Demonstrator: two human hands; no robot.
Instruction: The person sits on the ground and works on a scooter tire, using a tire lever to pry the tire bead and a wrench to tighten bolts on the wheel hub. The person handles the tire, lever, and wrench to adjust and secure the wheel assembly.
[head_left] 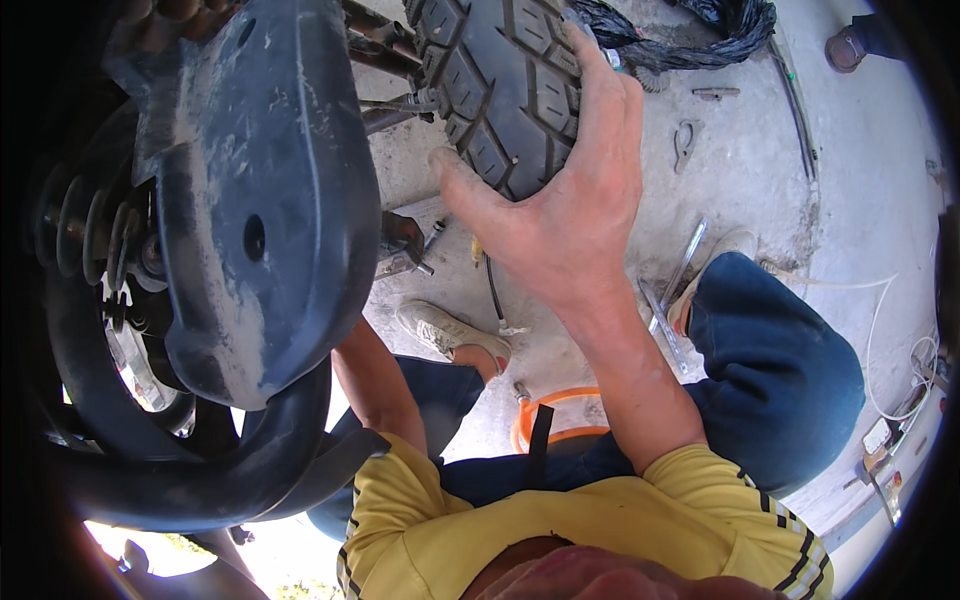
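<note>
My right hand (575, 220) is wrapped over a knobby black tire (505, 90), thumb on the near-left side and fingers along the right side. The tire stands upright at the top middle. A large scuffed black plastic cover (290, 180), dusty along one edge, fills the left side. My left forearm (375, 385) reaches up behind the lower edge of this cover, which hides the left hand. Metal rods and a bolt (425, 100) show between cover and tire. Left of the cover are a coil spring (75, 230) and thick black tubing (240, 490).
On the concrete floor lie long metal tools (685, 262), a small flat metal piece (686, 145), an orange hose (560, 400) and a thin white cord (888, 300). A black plastic bag (690, 45) is beyond the tire. Another person's shoe (845, 50) shows at the upper right.
</note>
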